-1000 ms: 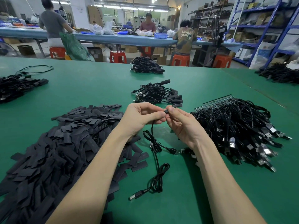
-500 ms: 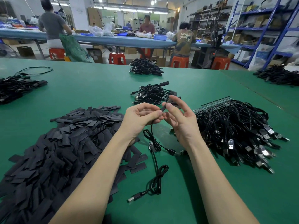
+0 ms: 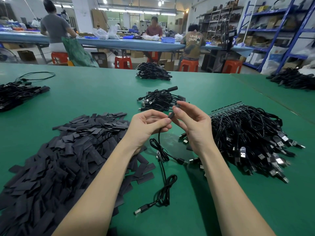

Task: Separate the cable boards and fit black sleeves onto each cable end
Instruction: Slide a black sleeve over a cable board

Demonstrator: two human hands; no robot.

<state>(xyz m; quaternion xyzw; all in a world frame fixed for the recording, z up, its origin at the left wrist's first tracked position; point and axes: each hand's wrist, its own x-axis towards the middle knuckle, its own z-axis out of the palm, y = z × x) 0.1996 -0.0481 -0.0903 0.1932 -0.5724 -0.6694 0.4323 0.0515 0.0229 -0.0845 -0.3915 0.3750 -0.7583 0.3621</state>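
Black sleeve is pinched by the right hand, while the cable is pinched steady by the left hand, seemingly so the sleeve slides on.

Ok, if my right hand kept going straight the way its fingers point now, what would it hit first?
Probably the small cable bundle just beyond the right hand, whose fingertips aim up and away. Depth is unclear, so it might pass above it.
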